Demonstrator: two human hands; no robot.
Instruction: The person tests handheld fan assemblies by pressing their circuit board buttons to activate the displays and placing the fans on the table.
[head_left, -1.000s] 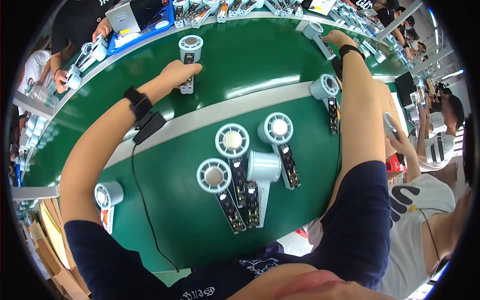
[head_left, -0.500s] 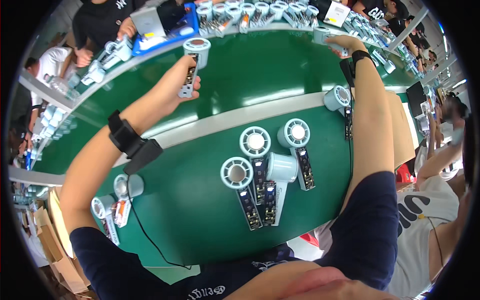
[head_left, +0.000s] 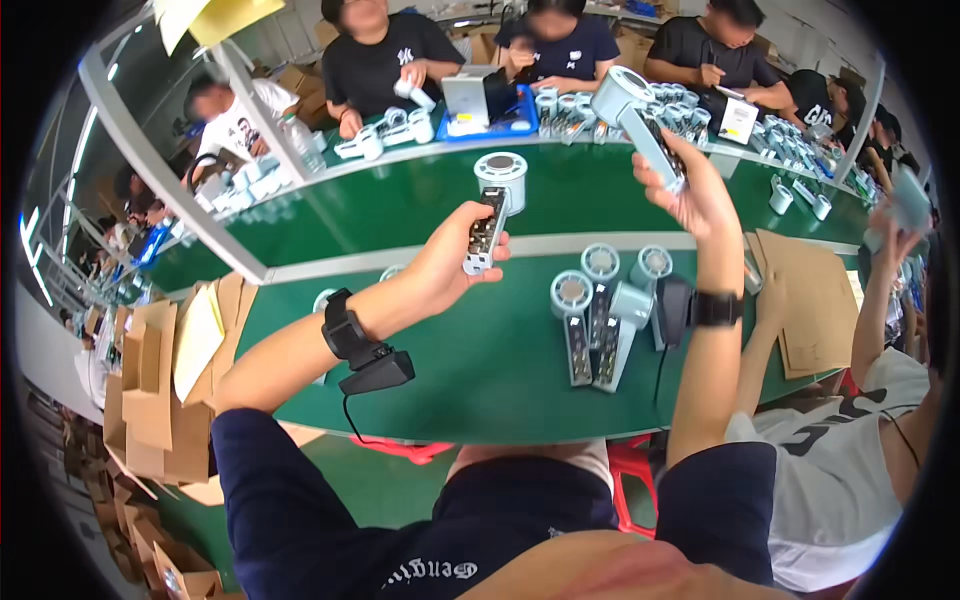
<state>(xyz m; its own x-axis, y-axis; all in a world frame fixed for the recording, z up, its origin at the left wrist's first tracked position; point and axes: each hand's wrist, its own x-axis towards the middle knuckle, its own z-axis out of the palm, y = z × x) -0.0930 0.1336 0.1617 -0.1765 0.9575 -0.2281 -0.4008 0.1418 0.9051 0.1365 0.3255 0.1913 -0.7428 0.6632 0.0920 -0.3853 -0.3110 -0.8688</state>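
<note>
a green tabletop (head_left: 470,390) curves in front of the person; a pale rail (head_left: 570,243) runs along its far edge, with a green belt (head_left: 400,190) beyond. co-workers (head_left: 390,60) sit across the belt. cardboard boxes (head_left: 160,400) stack up past the tabletop's left end, and cardboard sheets (head_left: 810,310) lie at its right end.

the left hand (head_left: 447,255) is closed round the handle of one fan (head_left: 500,178), in view over the rail and belt. its round head points away from the person, its long axis running nearly straight out and leaning slightly right.

the right hand (head_left: 695,195) grips a second fan (head_left: 622,95), raised, head up and to the left, long axis slanting down right into the palm.

on the right half of the tabletop sits a cluster of fans (head_left: 628,305), most heads toward the far edge. a black box (head_left: 676,302) at the right wrist partly hides it. the left forearm (head_left: 300,350) covers part of more fans near the left end. across the belt are a blue tray (head_left: 524,115) and a row of fans (head_left: 575,110).
</note>
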